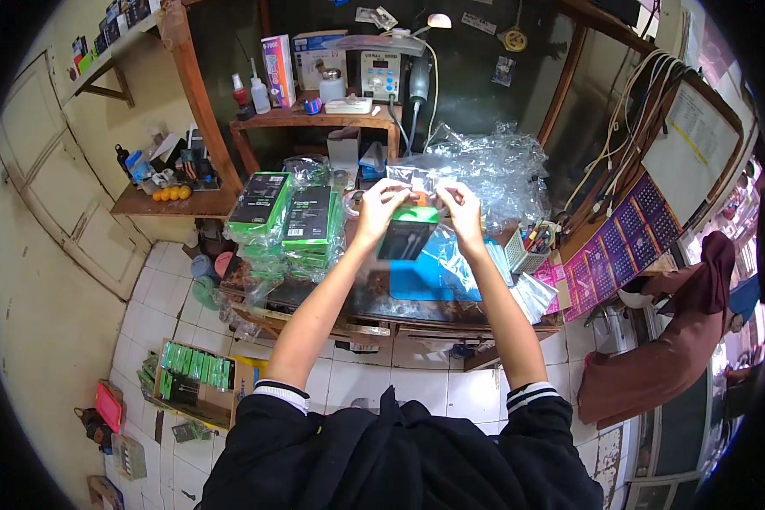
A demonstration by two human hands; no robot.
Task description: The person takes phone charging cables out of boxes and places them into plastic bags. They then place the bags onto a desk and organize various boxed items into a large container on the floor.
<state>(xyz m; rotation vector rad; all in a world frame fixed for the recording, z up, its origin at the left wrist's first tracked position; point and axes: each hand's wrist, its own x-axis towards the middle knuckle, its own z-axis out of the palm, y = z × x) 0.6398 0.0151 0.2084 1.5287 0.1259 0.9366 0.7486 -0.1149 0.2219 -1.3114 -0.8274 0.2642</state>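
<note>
Both my hands are raised over the workbench. My left hand [384, 207] and my right hand [462, 207] have their fingertips pinched at the top of a black and green product box [409, 237], by its orange part and some clear plastic. The box hangs upright between them, above a blue mat [414, 280]. Left of my left hand lie stacks of similar boxes [309, 213] in clear plastic wrap. A large heap of clear plastic wrapping [497, 172] is behind my right hand. Whether each hand grips the box or only the plastic is hard to tell.
A wooden shelf [319, 119] behind holds a hot-air rework station [380, 76] and bottles. At right stands a tool basket [529, 254]. An open carton [213, 408] of green packs is on the floor, lower left. A person in brown clothing [650, 363] is at the right.
</note>
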